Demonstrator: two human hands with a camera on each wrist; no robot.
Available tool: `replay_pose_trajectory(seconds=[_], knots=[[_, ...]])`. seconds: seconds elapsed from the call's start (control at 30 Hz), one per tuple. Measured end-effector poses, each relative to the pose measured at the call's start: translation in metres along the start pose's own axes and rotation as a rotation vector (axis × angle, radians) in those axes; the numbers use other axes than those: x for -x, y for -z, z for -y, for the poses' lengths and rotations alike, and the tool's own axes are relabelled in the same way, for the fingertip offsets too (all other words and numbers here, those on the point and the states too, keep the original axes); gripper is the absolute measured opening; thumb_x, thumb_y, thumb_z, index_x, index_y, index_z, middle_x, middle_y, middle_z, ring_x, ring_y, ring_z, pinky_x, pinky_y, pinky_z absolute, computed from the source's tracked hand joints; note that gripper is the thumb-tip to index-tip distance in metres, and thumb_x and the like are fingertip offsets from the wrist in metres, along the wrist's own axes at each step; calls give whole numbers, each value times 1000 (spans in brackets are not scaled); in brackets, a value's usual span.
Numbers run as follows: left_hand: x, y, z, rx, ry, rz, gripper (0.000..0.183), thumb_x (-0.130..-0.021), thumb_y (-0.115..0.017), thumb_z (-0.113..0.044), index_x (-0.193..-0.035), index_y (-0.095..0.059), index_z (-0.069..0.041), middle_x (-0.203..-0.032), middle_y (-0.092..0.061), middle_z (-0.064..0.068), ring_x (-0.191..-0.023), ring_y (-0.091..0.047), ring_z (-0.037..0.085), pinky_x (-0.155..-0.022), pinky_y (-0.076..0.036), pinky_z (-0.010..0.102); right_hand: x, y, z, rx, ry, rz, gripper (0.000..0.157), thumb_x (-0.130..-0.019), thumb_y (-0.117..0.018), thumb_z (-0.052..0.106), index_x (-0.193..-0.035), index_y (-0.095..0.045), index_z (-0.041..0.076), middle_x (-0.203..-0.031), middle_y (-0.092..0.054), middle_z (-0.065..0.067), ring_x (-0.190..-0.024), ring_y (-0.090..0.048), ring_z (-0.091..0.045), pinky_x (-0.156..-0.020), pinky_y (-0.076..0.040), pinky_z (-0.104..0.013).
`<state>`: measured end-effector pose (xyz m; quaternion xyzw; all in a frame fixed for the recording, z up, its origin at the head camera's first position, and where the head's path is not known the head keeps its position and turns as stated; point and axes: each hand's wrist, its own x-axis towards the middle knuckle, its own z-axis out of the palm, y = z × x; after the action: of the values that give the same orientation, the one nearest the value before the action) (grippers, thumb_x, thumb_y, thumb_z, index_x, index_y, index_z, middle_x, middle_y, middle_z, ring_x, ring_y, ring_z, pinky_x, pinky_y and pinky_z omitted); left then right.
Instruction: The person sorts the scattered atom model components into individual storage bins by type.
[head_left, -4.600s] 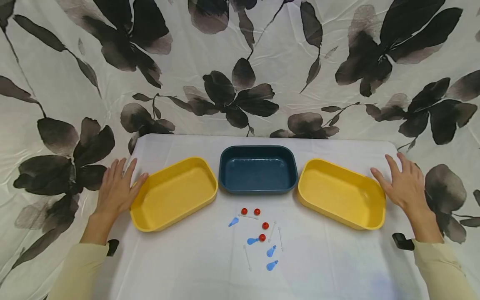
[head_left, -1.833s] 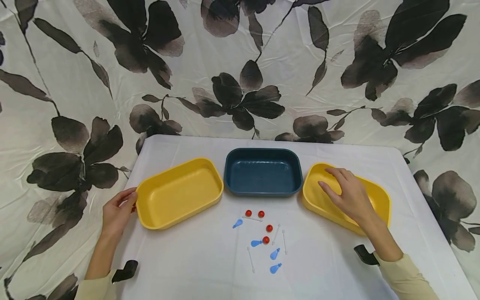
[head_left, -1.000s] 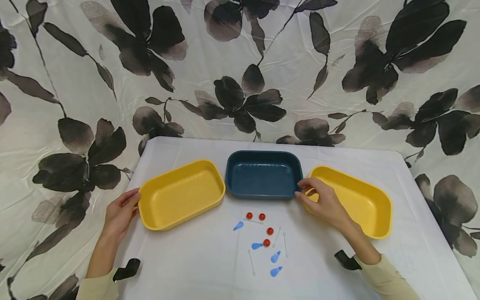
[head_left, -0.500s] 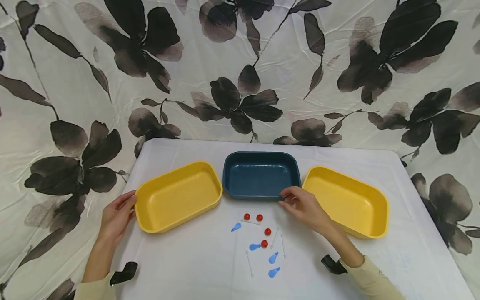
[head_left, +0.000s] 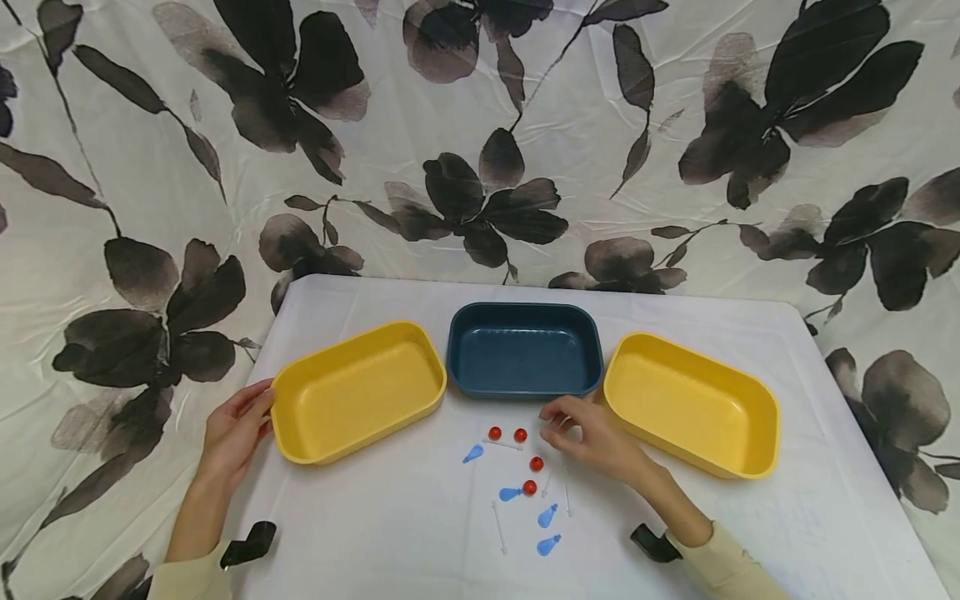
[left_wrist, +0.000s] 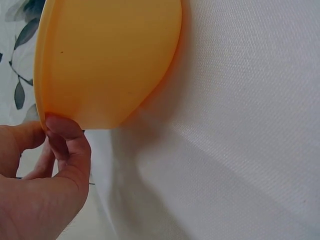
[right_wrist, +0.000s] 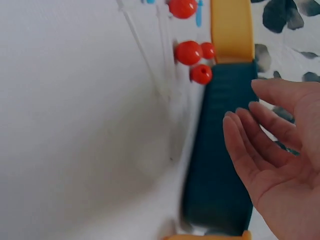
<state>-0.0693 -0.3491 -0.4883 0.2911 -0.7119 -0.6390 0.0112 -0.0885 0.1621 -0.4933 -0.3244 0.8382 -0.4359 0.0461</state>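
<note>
My left hand (head_left: 234, 433) pinches the rim of the left yellow tray (head_left: 358, 392) at its near left end; the left wrist view shows thumb and fingertips on that rim. My right hand (head_left: 596, 437) hovers in front of the dark blue tray (head_left: 525, 350), just right of several red beads (head_left: 536, 464). Its fingers are loosely bent, and in the right wrist view nothing lies between thumb and fingers (right_wrist: 245, 135). Several blue bulb-shaped pieces (head_left: 548, 545) and thin whitish sticks (head_left: 498, 527) lie scattered below the beads, some sticks partly covered by the right hand.
A second yellow tray (head_left: 690, 404) stands angled at the right, close to the blue one. All of them sit on a white-covered table (head_left: 360, 525). Behind hangs a white cloth (head_left: 585, 100) with dark flowers. A black strap piece (head_left: 655, 543) juts from the right wrist.
My left hand went from lying spread beside the left tray to pinching its rim. The right hand moved left from the right tray's far side, past the blue tray's corner, to beside the beads.
</note>
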Motion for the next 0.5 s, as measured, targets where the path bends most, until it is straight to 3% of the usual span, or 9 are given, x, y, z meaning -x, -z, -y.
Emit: replay_pose_trajectory(seconds=[0.23,0.5], knots=[[0,1,2,14,-4,11,56,-104,-61,-33,-152,-47,-8,-113,-58,-12,-96,-59,2,-76,-53,11,3,-10,0,-40,-55,140,25,-93,-77,9,-115,-68,3,-107,-70,-7,-94,-64,-18,-87,-58,-32],[1,1,1,13,3,18,56,-104,-61,-35,-152,-47,-9,-115,-58,-12,-98,-59,2,-77,-54,11,4,-18,-2,-67,-47,270,22,-94,-76,8,-114,-69,6,-106,-68,-3,-95,-62,-20,-87,-56,-29]])
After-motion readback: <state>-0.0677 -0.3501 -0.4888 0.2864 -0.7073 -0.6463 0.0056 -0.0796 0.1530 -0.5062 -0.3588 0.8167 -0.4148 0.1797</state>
